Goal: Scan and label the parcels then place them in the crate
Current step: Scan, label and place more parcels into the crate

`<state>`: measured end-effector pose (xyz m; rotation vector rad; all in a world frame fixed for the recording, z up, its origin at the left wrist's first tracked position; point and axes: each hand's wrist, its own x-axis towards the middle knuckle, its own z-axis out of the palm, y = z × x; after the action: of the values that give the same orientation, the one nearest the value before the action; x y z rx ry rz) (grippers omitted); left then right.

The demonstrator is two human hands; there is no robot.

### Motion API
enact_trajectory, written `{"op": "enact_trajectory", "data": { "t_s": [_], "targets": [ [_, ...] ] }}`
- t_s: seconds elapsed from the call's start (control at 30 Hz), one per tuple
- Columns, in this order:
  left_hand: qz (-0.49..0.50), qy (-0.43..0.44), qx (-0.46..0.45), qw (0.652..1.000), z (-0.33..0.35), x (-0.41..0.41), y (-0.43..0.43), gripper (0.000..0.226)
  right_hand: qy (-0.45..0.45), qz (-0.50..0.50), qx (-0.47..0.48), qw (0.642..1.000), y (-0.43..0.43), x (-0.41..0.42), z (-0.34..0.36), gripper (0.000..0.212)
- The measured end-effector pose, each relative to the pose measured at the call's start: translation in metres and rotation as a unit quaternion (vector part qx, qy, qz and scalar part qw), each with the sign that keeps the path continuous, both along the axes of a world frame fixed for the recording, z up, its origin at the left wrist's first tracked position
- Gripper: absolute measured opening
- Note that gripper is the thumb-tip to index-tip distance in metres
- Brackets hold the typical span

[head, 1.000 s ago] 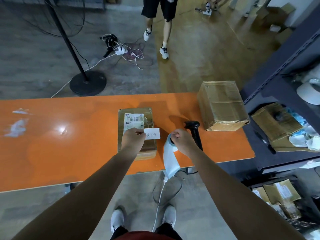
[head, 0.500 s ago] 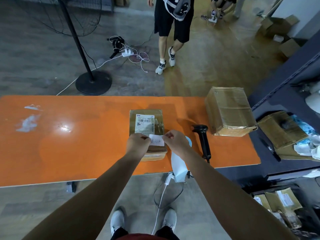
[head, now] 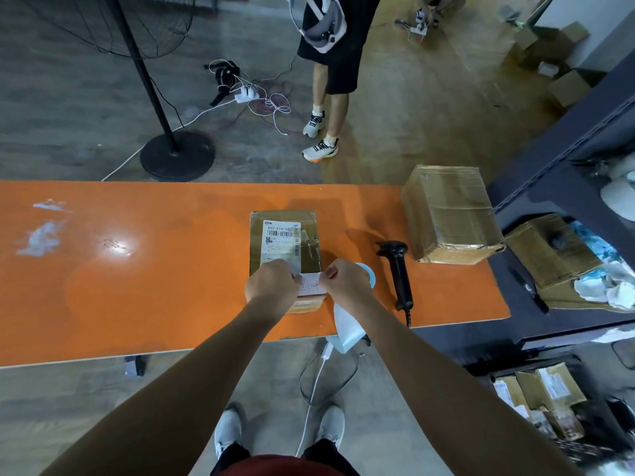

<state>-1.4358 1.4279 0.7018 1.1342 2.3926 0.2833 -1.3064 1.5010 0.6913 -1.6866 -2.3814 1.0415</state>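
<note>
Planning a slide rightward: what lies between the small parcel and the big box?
The black scanner and, nearer the parcel, a pale blue label roll, on the orange table; head view.

Scanner right of parcel

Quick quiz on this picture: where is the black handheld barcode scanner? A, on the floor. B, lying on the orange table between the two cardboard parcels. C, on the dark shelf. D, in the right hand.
B: the black handheld barcode scanner lies on the orange table between the small taped parcel and the large cardboard box, while the left hand and right hand both pinch a small white label.
</note>
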Motion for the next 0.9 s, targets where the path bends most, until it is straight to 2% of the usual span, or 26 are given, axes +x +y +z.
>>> {"op": "enact_trajectory", "data": {
  "t_s": [0.17,0.27,0.33,0.5,0.53,0.6,0.67,0.7,0.9],
  "targets": [
    [0.001,0.014,-0.012,1.000,-0.001,-0.004,-0.003,0.021,-0.016,0.001,-0.004,1.000,0.003,-0.002,-0.001,0.015],
    [0.027,0.000,-0.004,1.000,-0.005,-0.005,-0.003,0.021,-0.021,-0.015,-0.044,0.999,0.008,-0.005,-0.001,0.035],
    [0.059,-0.015,0.008,0.998,-0.006,-0.005,-0.004,0.026,-0.021,-0.029,-0.082,0.996,0.013,-0.007,0.000,0.041],
    [0.122,0.074,0.025,0.989,-0.008,-0.004,-0.009,0.078,0.046,-0.018,-0.169,0.984,0.026,-0.010,0.000,0.022],
    [0.143,0.059,0.029,0.988,-0.009,-0.005,-0.010,0.084,0.061,-0.019,-0.184,0.981,0.027,-0.011,-0.001,0.025],
    [0.202,-0.044,0.045,0.977,-0.015,-0.009,-0.010,0.091,0.092,-0.023,-0.218,0.971,0.028,-0.011,-0.004,0.030],
    [0.250,-0.171,0.065,0.951,-0.020,-0.013,-0.009,0.085,0.109,-0.022,-0.241,0.964,0.029,-0.010,-0.008,0.034],
    [0.259,-0.199,0.072,0.942,-0.021,-0.013,-0.010,0.080,0.113,-0.022,-0.245,0.963,0.030,-0.009,-0.010,0.037],
    [0.273,-0.176,0.103,0.940,-0.014,0.002,-0.013,0.076,0.112,0.010,-0.203,0.973,0.030,-0.009,-0.010,0.028]
  ]
}}
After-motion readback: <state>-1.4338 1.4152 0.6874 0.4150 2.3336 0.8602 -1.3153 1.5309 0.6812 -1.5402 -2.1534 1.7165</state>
